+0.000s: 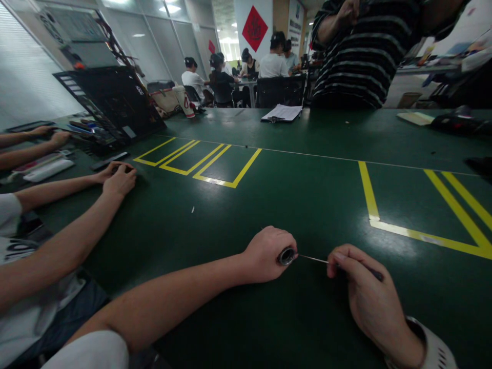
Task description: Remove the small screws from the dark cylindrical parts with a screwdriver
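Observation:
My left hand [267,253] is closed around a small round part with a dark, ring-shaped open end [286,255]; the fingers hide the rest of it. Held in my right hand [365,287] is a thin screwdriver [314,259], its dark handle end showing past the palm. The slim metal shaft points left, and its tip is at the side of the round part, by my left fingers. Whether the tip touches the part I cannot tell. Both hands are low over the green table [215,236].
Yellow tape outlines [234,184] mark the table. A co-worker's hands [119,179] are close together at left. Further back are a clipboard with papers [282,113], a paper cup [184,101] and a tilted dark panel [111,105]. A person in a striped shirt [355,56] stands opposite.

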`<move>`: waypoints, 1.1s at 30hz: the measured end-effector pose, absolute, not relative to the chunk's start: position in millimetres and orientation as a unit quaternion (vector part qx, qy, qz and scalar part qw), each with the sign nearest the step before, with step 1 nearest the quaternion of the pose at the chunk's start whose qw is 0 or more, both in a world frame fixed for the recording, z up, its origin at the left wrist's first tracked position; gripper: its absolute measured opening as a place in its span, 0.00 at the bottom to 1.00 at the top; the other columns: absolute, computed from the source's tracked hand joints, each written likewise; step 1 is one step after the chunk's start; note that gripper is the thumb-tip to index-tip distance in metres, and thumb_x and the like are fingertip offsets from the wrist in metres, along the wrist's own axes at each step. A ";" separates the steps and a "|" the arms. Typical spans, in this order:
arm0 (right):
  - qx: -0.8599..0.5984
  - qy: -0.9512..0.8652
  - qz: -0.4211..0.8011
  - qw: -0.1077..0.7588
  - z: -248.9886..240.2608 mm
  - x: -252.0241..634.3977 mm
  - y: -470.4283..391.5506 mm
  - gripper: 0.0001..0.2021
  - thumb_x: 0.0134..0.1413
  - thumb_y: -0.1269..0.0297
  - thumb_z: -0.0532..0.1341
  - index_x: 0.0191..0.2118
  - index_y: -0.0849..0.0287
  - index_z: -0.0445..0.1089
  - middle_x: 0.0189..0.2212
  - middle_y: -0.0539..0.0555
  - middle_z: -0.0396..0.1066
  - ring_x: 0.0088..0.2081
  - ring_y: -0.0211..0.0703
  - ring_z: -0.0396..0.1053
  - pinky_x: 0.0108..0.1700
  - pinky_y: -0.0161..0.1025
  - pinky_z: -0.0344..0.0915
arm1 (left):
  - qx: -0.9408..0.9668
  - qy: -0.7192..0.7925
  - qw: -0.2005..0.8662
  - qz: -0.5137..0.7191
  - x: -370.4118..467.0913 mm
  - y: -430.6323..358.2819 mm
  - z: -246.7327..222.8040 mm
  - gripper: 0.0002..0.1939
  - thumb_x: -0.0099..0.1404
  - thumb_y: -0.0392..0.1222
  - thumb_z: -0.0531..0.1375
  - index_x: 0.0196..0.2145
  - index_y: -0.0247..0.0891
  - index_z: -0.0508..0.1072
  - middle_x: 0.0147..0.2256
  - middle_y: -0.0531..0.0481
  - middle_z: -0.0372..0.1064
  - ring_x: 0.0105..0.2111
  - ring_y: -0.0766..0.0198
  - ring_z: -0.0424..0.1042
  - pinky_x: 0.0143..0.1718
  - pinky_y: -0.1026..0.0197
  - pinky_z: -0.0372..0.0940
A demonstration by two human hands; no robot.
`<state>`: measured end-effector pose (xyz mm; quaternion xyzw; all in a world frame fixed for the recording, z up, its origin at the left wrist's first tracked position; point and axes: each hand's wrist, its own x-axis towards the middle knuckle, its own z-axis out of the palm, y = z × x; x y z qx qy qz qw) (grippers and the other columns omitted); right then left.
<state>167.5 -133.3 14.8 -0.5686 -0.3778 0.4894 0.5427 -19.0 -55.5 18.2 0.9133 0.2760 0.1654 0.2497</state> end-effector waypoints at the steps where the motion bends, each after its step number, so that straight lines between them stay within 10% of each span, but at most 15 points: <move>1: -0.570 -0.372 0.490 0.544 14.8 167.8 -133.3 0.10 0.47 0.60 0.60 0.20 0.57 0.68 0.19 0.48 0.64 0.26 0.40 0.59 0.30 0.38 0.55 | 0.916 0.270 0.252 0.159 -19.0 -55.4 18.5 0.03 0.60 0.35 0.58 0.34 0.36 0.66 0.34 0.52 0.70 0.36 0.65 0.69 0.39 0.61 0.59; 17: -0.397 -0.399 0.468 0.681 26.7 166.2 -146.0 0.09 0.56 0.66 0.56 0.26 0.55 0.68 0.24 0.50 0.61 0.32 0.41 0.58 0.34 0.38 0.58 | 0.863 0.358 0.306 0.182 -20.7 -58.4 27.1 0.11 0.59 0.42 0.60 0.36 0.37 0.61 0.33 0.51 0.64 0.31 0.66 0.63 0.30 0.63 0.60; 33: -0.416 -0.782 0.181 0.428 30.2 155.5 -158.5 0.09 0.56 0.77 0.54 0.40 0.57 0.63 0.34 0.52 0.64 0.40 0.42 0.62 0.43 0.42 0.59 | 0.912 0.295 0.211 0.192 -16.5 -53.9 20.8 0.05 0.57 0.34 0.57 0.33 0.36 0.64 0.32 0.50 0.66 0.31 0.65 0.64 0.35 0.62 0.57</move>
